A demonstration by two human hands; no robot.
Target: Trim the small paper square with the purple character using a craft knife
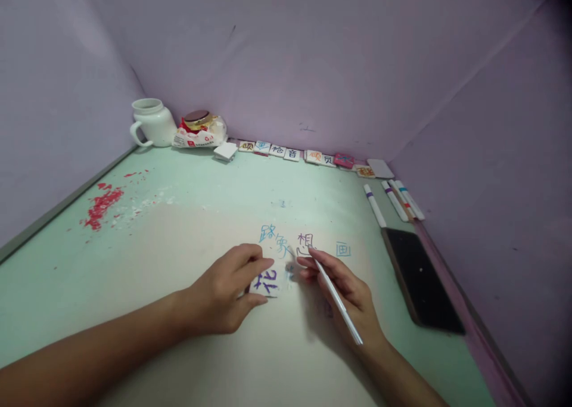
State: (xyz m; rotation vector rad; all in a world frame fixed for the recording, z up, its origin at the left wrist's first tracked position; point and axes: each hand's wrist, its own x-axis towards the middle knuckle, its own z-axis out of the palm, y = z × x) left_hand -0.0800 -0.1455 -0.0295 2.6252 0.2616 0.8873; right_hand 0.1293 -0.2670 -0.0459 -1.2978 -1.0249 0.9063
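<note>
The right hand [346,291] is closed around a slim white pen [335,295], tip uppermost in view. The left hand [223,291], partly curled, pinches a small white card [267,281] bearing a purple 花 between thumb and fingers; whether it touches the tabletop [313,192] cannot be told. Handwritten characters [343,249] mark the surface just beyond. A black smartphone [422,279] lies at right, below four white markers [374,205]. Lettered cards [292,155] line the back wall; a white jug [156,124] stands at the far left.

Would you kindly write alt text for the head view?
A left hand holds a card lettered in purple while the right hand grasps a white pen above a pale green table; markers and a dark slab lie to the right.
</note>
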